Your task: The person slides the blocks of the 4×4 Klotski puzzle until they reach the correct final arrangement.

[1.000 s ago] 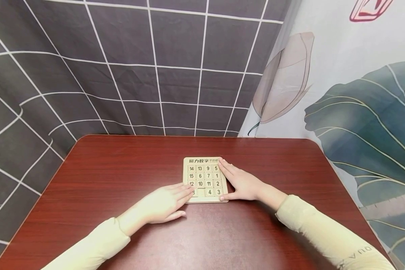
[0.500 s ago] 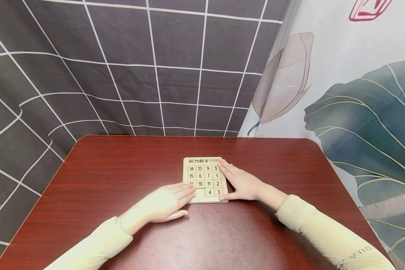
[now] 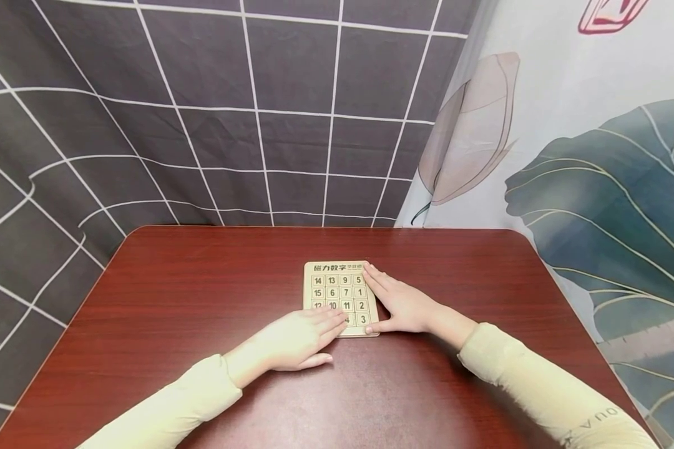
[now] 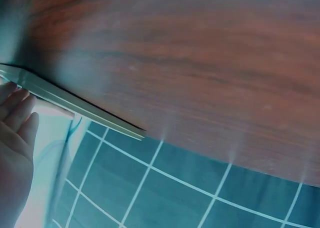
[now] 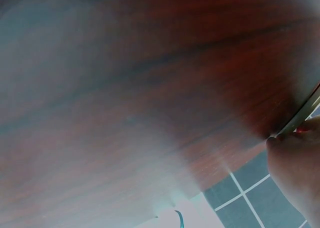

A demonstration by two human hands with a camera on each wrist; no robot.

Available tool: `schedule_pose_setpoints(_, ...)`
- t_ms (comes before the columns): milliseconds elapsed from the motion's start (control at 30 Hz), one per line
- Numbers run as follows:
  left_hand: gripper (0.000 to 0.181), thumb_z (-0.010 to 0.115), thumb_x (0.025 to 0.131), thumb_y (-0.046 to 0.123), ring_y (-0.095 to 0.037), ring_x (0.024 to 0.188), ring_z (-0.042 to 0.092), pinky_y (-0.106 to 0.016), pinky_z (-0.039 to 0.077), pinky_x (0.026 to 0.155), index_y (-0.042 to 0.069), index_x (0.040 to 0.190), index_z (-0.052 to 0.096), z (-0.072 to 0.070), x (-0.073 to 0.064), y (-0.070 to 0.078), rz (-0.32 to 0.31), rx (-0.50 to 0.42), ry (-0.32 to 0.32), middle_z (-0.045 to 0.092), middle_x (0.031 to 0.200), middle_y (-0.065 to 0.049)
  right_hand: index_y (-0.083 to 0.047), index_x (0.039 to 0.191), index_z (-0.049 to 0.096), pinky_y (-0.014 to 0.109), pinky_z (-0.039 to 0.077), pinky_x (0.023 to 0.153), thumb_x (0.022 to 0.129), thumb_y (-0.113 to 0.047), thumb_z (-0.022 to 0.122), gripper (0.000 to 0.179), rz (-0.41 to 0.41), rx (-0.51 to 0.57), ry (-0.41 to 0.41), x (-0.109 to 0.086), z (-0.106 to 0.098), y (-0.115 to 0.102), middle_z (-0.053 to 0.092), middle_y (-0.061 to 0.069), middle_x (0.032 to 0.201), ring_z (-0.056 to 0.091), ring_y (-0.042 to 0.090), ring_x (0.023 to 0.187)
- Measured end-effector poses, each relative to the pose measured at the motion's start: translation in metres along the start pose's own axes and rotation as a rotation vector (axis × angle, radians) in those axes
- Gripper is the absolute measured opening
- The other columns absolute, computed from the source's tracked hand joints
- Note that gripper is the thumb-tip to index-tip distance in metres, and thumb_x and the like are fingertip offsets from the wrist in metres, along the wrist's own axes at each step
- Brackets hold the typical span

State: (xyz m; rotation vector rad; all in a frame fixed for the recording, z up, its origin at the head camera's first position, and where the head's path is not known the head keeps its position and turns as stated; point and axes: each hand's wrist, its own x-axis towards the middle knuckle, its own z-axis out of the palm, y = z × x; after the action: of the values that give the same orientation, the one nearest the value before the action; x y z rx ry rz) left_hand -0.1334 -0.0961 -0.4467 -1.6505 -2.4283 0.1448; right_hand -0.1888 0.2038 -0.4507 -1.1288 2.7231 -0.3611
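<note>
A pale wooden number slide puzzle (image 3: 337, 267) lies flat on the table, with black characters along its top strip. Several numbered tiles sit in its frame. My left hand (image 3: 297, 337) reaches in from the left, its straight fingers resting on the lower tiles and hiding the left part of the bottom row. At the right side, my right hand (image 3: 407, 305) touches the frame with extended fingers by the top right corner and the thumb at the bottom right corner. The left wrist view shows the board's edge (image 4: 85, 107) beside my left fingers (image 4: 20, 110).
The puzzle stands on a reddish-brown wooden table (image 3: 202, 268) with rounded far corners. Behind it hangs a dark grey curtain (image 3: 292, 68) with a white grid. A white curtain with leaf prints (image 3: 612, 181) hangs at the right.
My left hand has slid right along the bottom row, now covering the gap seen before and part of the 4 tile. My right hand and the board stay in place.
</note>
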Motion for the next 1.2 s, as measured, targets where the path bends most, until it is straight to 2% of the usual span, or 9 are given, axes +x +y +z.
schedule_pose_setpoints(300,0.063,0.061,0.104,0.048,-0.024,0.145,0.058,-0.036,0.047,0.123,0.002,0.148,0.060,0.004,-0.018,-0.004,-0.018,-0.018,0.041,0.060,0.155,-0.012,0.006,0.166,0.019,0.052,0.029,0.133,0.091,-0.061,0.074,0.115,0.002,-0.004,0.001,0.001,0.001,0.001,0.011,0.021,0.178,0.021,0.037,0.165)
schedule_pose_setpoints(533,0.061,0.062,0.104,0.047,-0.024,0.143,0.060,-0.037,0.048,0.122,0.003,0.146,0.062,-0.001,-0.022,-0.005,-0.014,-0.018,0.058,0.063,0.153,-0.012,0.005,0.167,0.019,0.053,0.029,0.133,0.090,-0.062,0.074,0.116,0.006,0.002,-0.004,0.001,0.001,0.001,0.010,0.021,0.178,0.021,0.037,0.165)
schedule_pose_setpoints(667,0.060,0.063,0.104,0.046,-0.024,0.142,0.061,-0.036,0.048,0.122,0.003,0.146,0.063,-0.005,-0.016,-0.005,-0.006,-0.026,0.063,0.064,0.151,-0.012,0.005,0.167,0.019,0.053,0.029,0.133,0.090,-0.062,0.074,0.116,0.007,0.008,-0.006,0.001,0.000,0.000,0.010,0.021,0.179,0.021,0.037,0.165)
schedule_pose_setpoints(933,0.063,0.058,0.106,0.047,-0.023,0.147,0.056,-0.036,0.046,0.124,0.003,0.151,0.057,-0.005,0.008,0.000,0.023,-0.048,0.042,0.059,0.157,-0.011,0.005,0.167,0.019,0.053,0.028,0.133,0.091,-0.062,0.074,0.115,0.007,0.014,-0.004,0.000,0.000,-0.001,0.009,0.020,0.179,0.020,0.036,0.165)
schedule_pose_setpoints(1200,0.065,0.056,0.107,0.050,-0.022,0.150,0.053,-0.036,0.042,0.127,0.004,0.153,0.055,-0.002,0.025,0.003,0.009,-0.070,0.016,0.055,0.161,-0.009,0.006,0.167,0.019,0.054,0.029,0.133,0.091,-0.061,0.074,0.115,0.010,0.018,-0.009,0.000,-0.002,-0.002,0.010,0.020,0.178,0.020,0.037,0.165)
